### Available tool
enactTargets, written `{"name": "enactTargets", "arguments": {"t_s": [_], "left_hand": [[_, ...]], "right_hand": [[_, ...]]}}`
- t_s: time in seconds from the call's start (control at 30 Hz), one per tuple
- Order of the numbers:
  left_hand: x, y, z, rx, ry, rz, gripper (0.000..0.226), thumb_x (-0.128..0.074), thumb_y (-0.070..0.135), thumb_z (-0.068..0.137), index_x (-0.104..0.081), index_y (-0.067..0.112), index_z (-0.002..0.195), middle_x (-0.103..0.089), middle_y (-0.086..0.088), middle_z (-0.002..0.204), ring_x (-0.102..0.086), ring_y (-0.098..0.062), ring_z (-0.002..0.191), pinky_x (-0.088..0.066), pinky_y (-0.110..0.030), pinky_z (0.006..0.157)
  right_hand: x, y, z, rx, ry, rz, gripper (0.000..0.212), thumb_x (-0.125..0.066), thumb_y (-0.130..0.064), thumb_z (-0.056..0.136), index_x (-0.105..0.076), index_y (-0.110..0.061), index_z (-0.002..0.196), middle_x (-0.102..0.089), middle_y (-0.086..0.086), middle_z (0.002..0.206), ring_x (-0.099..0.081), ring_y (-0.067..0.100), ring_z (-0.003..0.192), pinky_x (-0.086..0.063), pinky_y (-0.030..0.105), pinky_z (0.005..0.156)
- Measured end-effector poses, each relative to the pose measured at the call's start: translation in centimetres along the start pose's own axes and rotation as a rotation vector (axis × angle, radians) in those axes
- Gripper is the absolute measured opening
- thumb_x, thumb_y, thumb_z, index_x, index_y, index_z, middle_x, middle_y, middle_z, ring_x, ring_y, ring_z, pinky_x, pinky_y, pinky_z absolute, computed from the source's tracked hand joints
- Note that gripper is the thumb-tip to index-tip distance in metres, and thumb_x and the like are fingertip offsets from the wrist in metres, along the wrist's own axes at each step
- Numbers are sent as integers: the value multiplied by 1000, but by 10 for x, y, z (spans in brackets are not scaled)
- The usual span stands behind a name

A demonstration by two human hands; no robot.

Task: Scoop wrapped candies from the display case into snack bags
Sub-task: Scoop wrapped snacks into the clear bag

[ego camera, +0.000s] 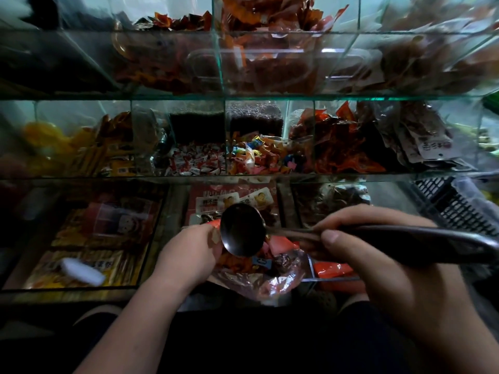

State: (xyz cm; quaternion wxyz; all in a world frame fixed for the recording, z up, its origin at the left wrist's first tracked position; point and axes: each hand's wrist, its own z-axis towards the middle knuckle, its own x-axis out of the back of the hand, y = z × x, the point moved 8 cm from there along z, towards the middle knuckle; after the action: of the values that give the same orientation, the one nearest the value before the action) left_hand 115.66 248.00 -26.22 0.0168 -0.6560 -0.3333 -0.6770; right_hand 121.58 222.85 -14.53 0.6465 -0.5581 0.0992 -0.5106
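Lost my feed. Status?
Left hand grips bag. Right hand grips ladle, looks empty, over bag. Candies in bag. Nothing in the way.

Chinese print on the white packets [232,199] and grey packs [432,144] — too blurred to read.

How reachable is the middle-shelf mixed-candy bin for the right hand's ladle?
Probably yes. The right hand holds the ladle below and in front of the mixed-candy bin, nothing between; its top looks open, though glare leaves that unsure.
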Motion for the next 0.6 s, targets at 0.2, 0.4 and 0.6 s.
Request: {"name": "enactTargets", "arguments": {"t_s": [0.2, 0.4, 0.6], "left_hand": [[3, 4, 6, 28, 109, -119, 54, -56, 10, 93, -52, 29, 143, -65, 7, 128, -60, -16, 121, -53, -29, 93], [0, 7, -5, -72, 203, -263, 57, -49, 0, 95, -50, 22, 147, -58, 10, 135, -54, -9, 124, -43, -20, 101], [-14, -13, -14, -30, 213, -392, 56, -46, 3, 99, -46, 25, 150, -50, 15, 142, -47, -2, 129, -43, -28, 112]], "right_hand": [[-51, 5, -1, -16, -169, -219, 8, -66, -36, 83, -72, -36, 89, -73, -21, 83, -69, -4, 78, -49, 8, 67], [-113, 83, 4, -108, -427, -364, 19, -72, -24, 87, -72, -22, 106, -67, -5, 106, -64, 13, 100, -53, 35, 88], [-106, 121, 8, -373, -223, -88, 13, -70, -18, 82, -76, -29, 77, -74, -12, 79, -69, 2, 76, -48, 14, 69]]}}
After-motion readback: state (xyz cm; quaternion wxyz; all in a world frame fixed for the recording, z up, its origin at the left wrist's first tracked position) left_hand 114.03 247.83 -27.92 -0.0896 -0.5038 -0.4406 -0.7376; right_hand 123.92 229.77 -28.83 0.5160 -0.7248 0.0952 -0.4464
